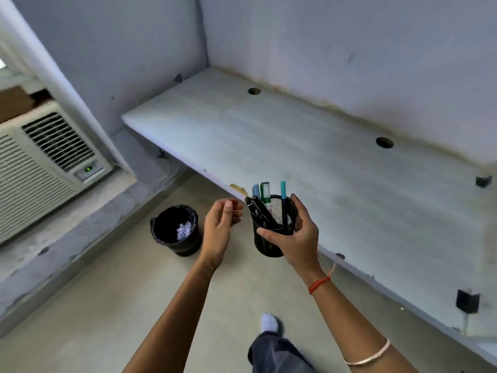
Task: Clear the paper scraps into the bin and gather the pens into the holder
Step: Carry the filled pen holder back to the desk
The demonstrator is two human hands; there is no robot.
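My right hand grips a black mesh pen holder, held in the air just off the desk's front edge. Several pens and markers stand in the holder: a black pen, a green-and-white marker, a blue one and a teal one. To the holder's left is my left hand, with loosely curled fingers apart and nothing in it. A black bin with a dark liner stands on the floor to the left, and white paper scraps lie inside it.
A long pale desk runs along the wall, with two round cable holes in its top. A window air conditioner sits at the left above a ledge. My leg and socked foot show on the floor below.
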